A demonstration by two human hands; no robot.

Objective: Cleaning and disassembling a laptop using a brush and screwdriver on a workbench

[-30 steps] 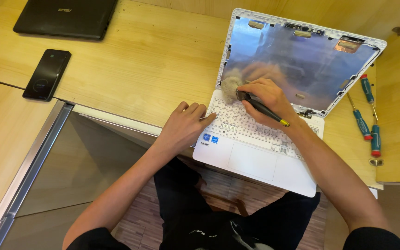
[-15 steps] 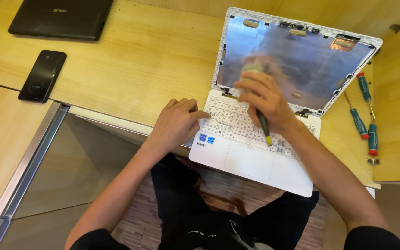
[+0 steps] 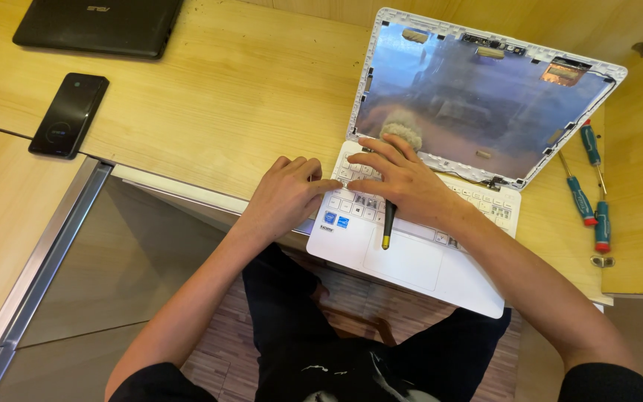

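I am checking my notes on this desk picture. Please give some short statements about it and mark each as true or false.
1. The right hand holds a dark screwdriver over the white laptop. True.
2. The laptop's screen panel is in place and lit. False: the lid shows its bare inner back.
3. A black phone lies on the wooden table. True.
4. The left hand holds the phone. False: it rests at the laptop's left edge.
5. Two screwdrivers with blue-green handles lie right of the laptop. True.

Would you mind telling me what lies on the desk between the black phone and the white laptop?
In the head view, only bare wooden desk lies between the black phone and the white laptop; the left hand rests at the laptop's near-left edge.
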